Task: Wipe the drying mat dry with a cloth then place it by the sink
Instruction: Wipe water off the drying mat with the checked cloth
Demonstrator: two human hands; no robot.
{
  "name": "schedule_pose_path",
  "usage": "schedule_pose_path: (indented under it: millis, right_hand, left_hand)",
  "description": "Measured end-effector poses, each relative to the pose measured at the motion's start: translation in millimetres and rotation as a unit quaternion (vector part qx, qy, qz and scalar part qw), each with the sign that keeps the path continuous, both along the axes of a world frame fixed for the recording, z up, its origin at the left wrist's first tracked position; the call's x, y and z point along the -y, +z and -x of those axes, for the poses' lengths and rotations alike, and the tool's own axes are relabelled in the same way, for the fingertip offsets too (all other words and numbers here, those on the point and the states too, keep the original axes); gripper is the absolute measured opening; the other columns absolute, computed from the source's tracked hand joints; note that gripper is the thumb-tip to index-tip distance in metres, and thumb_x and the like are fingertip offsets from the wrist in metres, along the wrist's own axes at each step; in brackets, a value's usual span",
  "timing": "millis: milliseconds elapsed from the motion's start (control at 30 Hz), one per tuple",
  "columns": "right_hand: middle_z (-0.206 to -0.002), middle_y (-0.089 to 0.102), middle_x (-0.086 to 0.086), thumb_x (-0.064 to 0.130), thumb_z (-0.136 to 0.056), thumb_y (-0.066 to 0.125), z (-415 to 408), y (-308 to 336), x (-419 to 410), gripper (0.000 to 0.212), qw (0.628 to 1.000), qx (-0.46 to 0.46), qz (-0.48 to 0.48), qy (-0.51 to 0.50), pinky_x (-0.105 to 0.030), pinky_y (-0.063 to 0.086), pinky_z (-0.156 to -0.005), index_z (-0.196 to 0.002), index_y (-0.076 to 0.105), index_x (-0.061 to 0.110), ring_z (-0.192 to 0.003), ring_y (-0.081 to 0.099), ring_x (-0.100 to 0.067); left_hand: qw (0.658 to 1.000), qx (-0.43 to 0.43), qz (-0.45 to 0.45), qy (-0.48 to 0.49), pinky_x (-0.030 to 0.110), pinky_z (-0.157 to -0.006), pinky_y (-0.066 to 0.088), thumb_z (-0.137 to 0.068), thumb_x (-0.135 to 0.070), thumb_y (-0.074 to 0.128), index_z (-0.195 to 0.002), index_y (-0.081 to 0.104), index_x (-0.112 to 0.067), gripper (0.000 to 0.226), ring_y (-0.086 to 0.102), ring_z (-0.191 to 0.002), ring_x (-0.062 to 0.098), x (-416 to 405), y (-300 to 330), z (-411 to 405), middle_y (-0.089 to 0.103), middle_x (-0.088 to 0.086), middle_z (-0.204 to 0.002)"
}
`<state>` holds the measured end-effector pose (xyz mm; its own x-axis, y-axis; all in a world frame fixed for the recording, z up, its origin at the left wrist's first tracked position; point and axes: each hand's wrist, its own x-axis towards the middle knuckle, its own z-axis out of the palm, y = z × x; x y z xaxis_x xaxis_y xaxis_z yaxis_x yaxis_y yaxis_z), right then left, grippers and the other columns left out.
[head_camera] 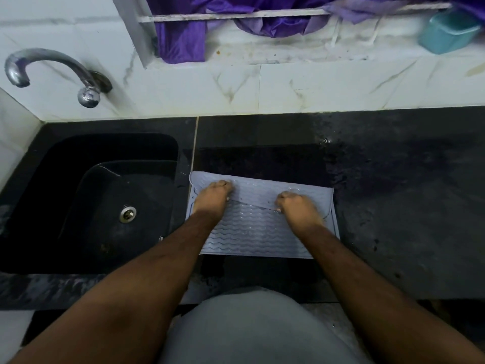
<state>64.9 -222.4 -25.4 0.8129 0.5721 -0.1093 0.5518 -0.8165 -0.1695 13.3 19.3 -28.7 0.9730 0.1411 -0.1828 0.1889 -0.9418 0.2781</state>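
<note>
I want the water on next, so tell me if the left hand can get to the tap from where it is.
Probably yes. Nothing stands between the left hand and the tap over the sink, but it must first release the drying mat.

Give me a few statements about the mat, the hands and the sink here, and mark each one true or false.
1. Both hands grip the drying mat. True: left hand, right hand.
2. The mat lies fully flat. False: its far part is folded over toward the person.
3. The sink is left of the mat. True.
4. The mat lies in the sink. False: it lies on the dark counter.
5. A cloth is in the right hand. False: it holds only the mat.
</note>
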Motion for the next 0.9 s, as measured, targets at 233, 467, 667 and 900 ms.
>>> schedule_pose_path:
  millis: [233, 467, 667, 900]
  right_hand:
    - [-0.111, 0.065, -0.002, 0.004, -0.087, 0.065, 15, 1, -8, 0.029, 0.998, 0.054, 0.042, -0.008, -0.034, 0.049, -0.092, -0.114, 0.064, 0.015, -0.096, 0.064, -0.019]
    - [-0.118, 0.063, -0.007, -0.002, -0.088, 0.058, 14, 8, -10, 0.035, 0.998, 0.043, 0.036, -0.018, -0.037, 0.048, -0.093, -0.120, 0.061, 0.010, -0.099, 0.064, -0.024]
    - [-0.115, 0.063, -0.006, -0.002, -0.088, 0.058, 8, 12, -14, 0.032, 0.997, 0.018, 0.028, -0.074, -0.037, 0.054, -0.079, -0.116, 0.060, 0.012, -0.093, 0.066, -0.025]
    - [-0.105, 0.066, -0.010, 0.003, -0.094, 0.049, -8, 8, -25, 0.019, 0.991, 0.028, 0.010, -0.132, -0.038, 0.048, -0.083, -0.109, 0.057, 0.009, -0.090, 0.064, -0.027]
  left_hand:
    - [0.999, -0.023, 0.029, 0.026, 0.045, -0.094, 0.044, -0.103, -0.021, 0.048, -0.122, 0.056, -0.010, 0.024, 0.044, -0.118, 0.029, 14, 4, -11, 0.049, 0.009, -0.126]
    - [0.997, -0.014, -0.072, -0.014, 0.042, -0.077, 0.046, -0.104, -0.016, 0.044, -0.131, 0.049, -0.014, 0.027, 0.042, -0.121, 0.026, 12, 4, -14, 0.044, 0.007, -0.133]
    - [0.994, -0.019, -0.104, 0.001, 0.036, -0.065, 0.040, -0.103, -0.013, 0.047, -0.128, 0.048, -0.016, 0.025, 0.045, -0.118, 0.025, 16, 9, -16, 0.043, 0.005, -0.129]
    - [0.997, -0.042, -0.057, 0.022, 0.039, -0.071, 0.040, -0.106, -0.020, 0.040, -0.121, 0.056, -0.019, 0.022, 0.051, -0.110, 0.026, 17, 23, -35, 0.048, 0.006, -0.119]
